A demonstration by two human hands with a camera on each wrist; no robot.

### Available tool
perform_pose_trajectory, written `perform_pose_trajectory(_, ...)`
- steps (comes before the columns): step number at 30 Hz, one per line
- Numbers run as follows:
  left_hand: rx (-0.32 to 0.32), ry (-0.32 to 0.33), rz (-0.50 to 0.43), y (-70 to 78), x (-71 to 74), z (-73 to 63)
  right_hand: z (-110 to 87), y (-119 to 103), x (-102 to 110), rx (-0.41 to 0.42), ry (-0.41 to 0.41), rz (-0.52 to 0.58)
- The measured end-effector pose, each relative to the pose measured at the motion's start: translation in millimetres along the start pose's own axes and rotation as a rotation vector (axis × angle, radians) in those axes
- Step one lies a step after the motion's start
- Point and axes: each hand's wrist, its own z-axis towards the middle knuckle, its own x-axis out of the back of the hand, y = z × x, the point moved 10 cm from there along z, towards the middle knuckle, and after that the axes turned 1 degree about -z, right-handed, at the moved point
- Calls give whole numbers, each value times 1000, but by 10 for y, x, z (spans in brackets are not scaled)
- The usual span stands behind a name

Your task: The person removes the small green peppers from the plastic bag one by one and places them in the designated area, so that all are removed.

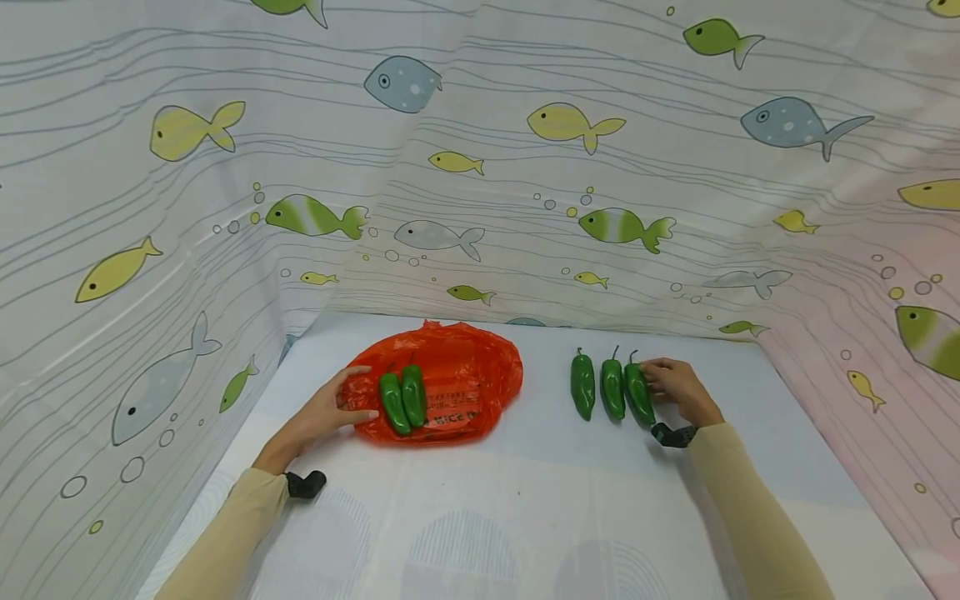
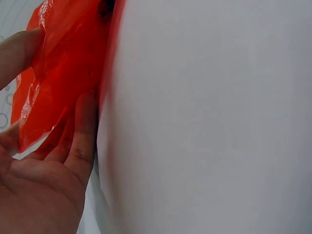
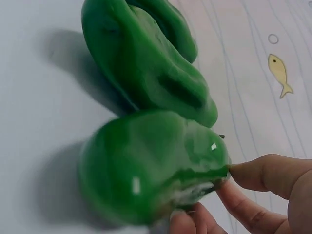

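Reaching in from the left edge of the tabletop point(image 1: 540, 508), the left hand point(image 1: 324, 412) meets the left rim of a red plastic bag point(image 1: 491, 375); its grip is wide, thumb and fingers spread well apart against the film, and some fingers show through it in the left wrist view. The bag lies flat near the far edge, left of the middle. On its left part rest two green peppers, side by side and close together, their long axes running from the far edge toward the near one: the left bag pepper point(image 1: 392, 403) has its stem to the far edge and its tip slanting a little right, while the right bag pepper point(image 1: 413, 396) runs straighter. Just right of them dark print on the bag reads "NICE"; the smaller lines above it are too small to read. Well apart, toward the far right corner, three more peppers lie in a row, stems to the far edge and tips to the near one. The first pepper point(image 1: 582, 385) points almost straight, the middle pepper point(image 1: 612, 389) leans only slightly, and the right pepper point(image 1: 639, 394) slants its tip toward the right edge. At that last one the right hand point(image 1: 678, 390) has a narrow grip, thumb and fingers pinching it near the stem end.
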Motion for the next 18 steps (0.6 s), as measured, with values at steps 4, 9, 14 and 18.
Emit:
perform_pose_trajectory(4,3,1,1,-9,5,11,-27,-5,3,6,-6,10)
perform_pose_trajectory(9,11,3,8,-14,7,12,-23,-9,-11,5,8,5)
perform_pose_trajectory(14,17,4,13,-15,4,10,-15,-45,20,27,38,-39)
perform_pose_trajectory(18,17,4,14,-13,4,9,-44,-129,75,52,81,-58)
